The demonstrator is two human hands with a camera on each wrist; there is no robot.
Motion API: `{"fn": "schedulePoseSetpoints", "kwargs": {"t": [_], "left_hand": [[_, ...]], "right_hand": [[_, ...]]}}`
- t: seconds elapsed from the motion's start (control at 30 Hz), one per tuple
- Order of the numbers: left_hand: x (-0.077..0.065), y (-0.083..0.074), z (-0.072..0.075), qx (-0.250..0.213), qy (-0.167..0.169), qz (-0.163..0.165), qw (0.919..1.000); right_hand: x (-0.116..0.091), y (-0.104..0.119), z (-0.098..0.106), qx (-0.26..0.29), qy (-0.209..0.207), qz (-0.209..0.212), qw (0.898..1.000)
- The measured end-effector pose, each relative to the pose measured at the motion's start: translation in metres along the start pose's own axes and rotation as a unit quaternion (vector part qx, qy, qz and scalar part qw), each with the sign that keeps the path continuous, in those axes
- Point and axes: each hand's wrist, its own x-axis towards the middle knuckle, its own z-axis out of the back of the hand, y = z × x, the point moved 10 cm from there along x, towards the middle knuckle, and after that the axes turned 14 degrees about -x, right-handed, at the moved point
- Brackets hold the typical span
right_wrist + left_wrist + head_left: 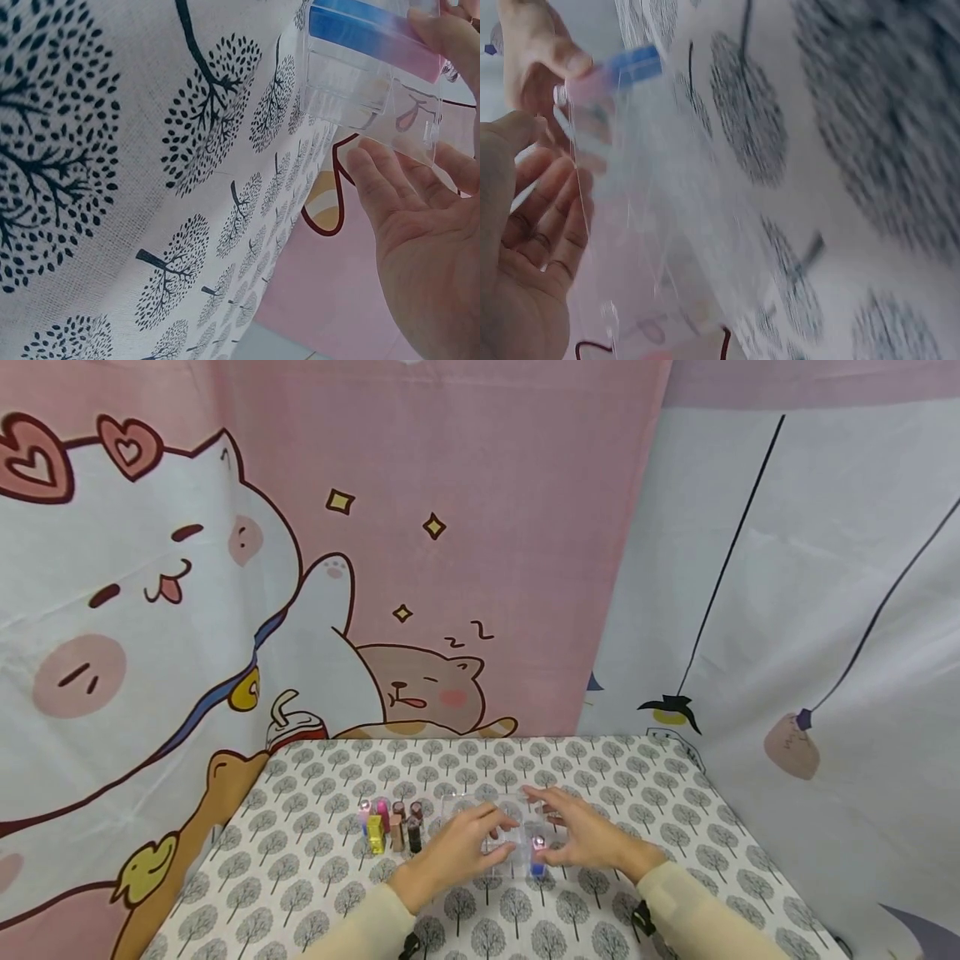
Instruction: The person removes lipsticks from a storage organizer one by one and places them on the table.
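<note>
A clear plastic box (517, 862) with divided compartments stands on the table between the two hands. At its right near corner is a pink-and-blue tube (367, 34) with a clear faceted tip; I cannot tell if it sits inside the box or against its wall. My right hand (585, 835) presses its thumb on the tube's pink end, while its other fingers (390, 176) stretch along the box's far side. Over the box's left part hovers my left hand (465, 843), fingers loosely bent, nothing held.
Several small lipstick-like tubes stand in a group left of the box, among them a yellow one (376, 835), a bright pink one (383, 812) and a black one (414, 837). The tablecloth (315, 827) has a tree print. Printed cloth curtains (465, 568) hang behind the table and at its sides.
</note>
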Motion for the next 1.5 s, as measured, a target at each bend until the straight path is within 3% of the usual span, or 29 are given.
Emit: {"fn": "schedulePoseSetpoints", "kwargs": {"t": [0.33,0.67,1.13,1.33,1.5], "left_hand": [[0.021,-0.005,-0.03,0.007,0.02,0.026,0.9994],[0.03,-0.005,-0.038,-0.016,0.034,0.038,0.9986],[0.028,-0.005,-0.033,-0.035,0.024,0.032,0.9986],[0.026,-0.013,-0.02,-0.058,0.008,0.025,0.998],[0.023,-0.022,-0.001,-0.061,-0.014,0.013,0.9979]], "right_hand": [[0.0,-0.003,-0.002,-0.001,0.009,-0.013,1.0],[-0.002,-0.002,0.0,-0.03,0.0,-0.018,0.999],[0.0,-0.001,0.0,-0.011,0.002,-0.015,1.0],[-0.002,-0.003,-0.001,-0.013,0.002,-0.023,1.0],[-0.001,-0.002,0.0,-0.022,-0.003,-0.023,0.999]]}}
